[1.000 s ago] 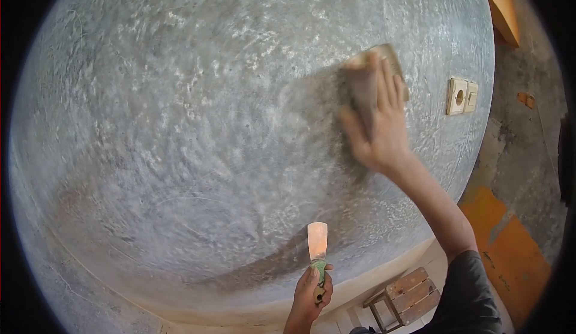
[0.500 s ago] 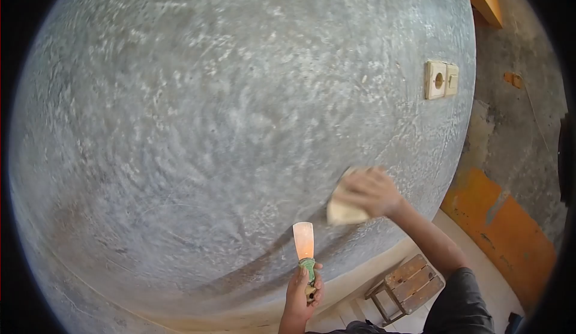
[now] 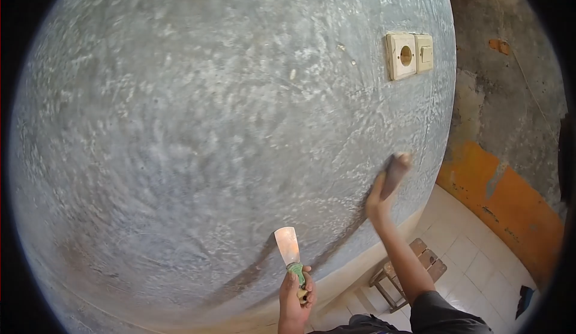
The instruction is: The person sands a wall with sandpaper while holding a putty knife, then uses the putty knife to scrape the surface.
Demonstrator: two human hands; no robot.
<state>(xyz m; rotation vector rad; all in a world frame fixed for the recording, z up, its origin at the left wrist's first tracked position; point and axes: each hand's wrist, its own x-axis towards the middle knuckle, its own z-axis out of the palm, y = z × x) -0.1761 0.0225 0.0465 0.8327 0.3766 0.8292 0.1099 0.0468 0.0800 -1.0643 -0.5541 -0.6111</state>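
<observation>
A putty knife [image 3: 288,246] with a broad metal blade and a worn green handle points upward at the bottom centre. My left hand [image 3: 295,295] is wrapped round its handle, the blade standing in front of the wall. Farther right, a piece of sandpaper [image 3: 395,177], its dark grey-brown side showing, is gripped in my right hand [image 3: 379,199] close to the wall. Some of the right fingers are blurred or hidden by the sheet. The grey wall [image 3: 210,124] is rough and mottled with pale specks, and both arms cast shadows on it.
A socket [image 3: 402,56] and a light switch [image 3: 424,53] sit on the wall at the upper right. Below my right arm stands a small wooden stool [image 3: 433,264] on pale floor tiles [image 3: 474,274]. Beyond the wall's edge is another wall with peeling orange paint [image 3: 519,208].
My right hand has moved right and slightly up, turning the sandpaper from its cream back to its dark side. The left hand with the putty knife sits a little farther left; the view has shifted.
</observation>
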